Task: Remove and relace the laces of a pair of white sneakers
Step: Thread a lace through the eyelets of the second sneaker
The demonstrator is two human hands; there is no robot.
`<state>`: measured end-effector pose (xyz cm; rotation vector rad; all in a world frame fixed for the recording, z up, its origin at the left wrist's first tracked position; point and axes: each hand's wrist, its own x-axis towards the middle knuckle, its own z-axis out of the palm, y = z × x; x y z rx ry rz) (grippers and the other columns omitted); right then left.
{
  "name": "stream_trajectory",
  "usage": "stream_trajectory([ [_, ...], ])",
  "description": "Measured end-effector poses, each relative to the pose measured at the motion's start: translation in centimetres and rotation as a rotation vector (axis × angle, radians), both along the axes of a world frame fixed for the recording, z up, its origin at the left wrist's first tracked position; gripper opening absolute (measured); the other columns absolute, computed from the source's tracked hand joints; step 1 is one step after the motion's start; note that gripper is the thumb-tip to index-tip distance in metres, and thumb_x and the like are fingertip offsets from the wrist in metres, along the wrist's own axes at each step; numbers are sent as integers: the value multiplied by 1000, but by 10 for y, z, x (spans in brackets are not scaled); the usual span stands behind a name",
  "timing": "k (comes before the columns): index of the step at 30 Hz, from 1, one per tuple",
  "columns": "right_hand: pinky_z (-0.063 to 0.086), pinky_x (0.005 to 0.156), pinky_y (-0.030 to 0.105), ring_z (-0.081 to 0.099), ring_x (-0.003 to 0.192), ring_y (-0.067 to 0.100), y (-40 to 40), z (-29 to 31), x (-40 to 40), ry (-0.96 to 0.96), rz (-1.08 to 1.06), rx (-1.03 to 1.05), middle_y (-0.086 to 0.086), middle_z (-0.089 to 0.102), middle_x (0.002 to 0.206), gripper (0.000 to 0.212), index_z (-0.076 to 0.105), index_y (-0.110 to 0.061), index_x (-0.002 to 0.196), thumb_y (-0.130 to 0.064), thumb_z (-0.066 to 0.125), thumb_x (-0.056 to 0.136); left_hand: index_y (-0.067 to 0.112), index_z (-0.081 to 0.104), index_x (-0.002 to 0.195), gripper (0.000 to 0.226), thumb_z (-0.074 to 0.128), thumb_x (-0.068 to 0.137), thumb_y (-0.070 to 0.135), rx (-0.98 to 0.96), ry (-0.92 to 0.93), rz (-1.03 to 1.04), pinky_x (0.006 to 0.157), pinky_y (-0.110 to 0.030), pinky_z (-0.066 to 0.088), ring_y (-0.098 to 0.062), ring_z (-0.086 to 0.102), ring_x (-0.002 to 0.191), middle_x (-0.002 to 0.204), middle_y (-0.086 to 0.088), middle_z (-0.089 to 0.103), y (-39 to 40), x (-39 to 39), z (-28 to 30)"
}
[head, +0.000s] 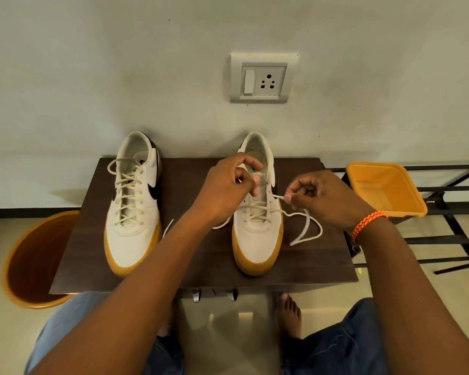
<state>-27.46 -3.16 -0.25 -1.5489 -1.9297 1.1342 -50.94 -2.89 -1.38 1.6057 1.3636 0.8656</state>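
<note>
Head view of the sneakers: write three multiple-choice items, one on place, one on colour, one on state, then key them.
1. Where is the orange tub?
A. right of the table
B. between the sneakers
C. under the table
2. What colour are the sneakers' soles?
A. black
B. gum yellow
C. blue
3. How is the right sneaker laced?
A. fully
B. partly
C. no lace at all

A: it sits past the table's right edge.
B: both soles are yellow.
B: only lower eyelets are crossed; the right hand pinches the loose lace.
</note>
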Motion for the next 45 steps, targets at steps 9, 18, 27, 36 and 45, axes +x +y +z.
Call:
stream_trajectory([
  [9,48,58,17,66,59,5,-1,-7,9,-200,35,-241,4,76,73,9,77,-14,87,-9,72,94,38,82,97,10,77,93,30,49,411,-116,77,-30,56,-4,65,86,93,17,71,-4,6,-9],
  [18,57,68,26,73,73,14,1,-7,-28,-33,-82,-270,6,79,79,7,78,-10,93,-15,73,95,37,78,91,9,86,86,37,29,461,-161,78,-33,58,-4,65,86,96,17,69,-4,5,-8],
  [27,56,63,23,71,70,15,-1,-6,-25,112,-131,-338,10,79,82,7,76,-8,92,-11,72,96,36,77,96,7,80,91,39,157,557,-183,64,-21,41,-6,57,87,96,17,56,-6,9,-13],
  [36,54,70,16,70,82,6,3,-10,-37,3,-193,151,-8,75,86,12,74,-19,95,-9,69,94,38,83,104,12,75,96,38,145,509,-159,74,-31,56,-6,67,85,101,15,78,5,-11,-7],
  [45,51,71,10,72,81,1,0,-18,-59,46,-88,168,-9,76,84,6,75,-21,101,-21,73,96,24,84,88,2,85,89,22,40,254,-89,79,-40,65,-5,74,63,73,13,77,7,-21,-4],
])
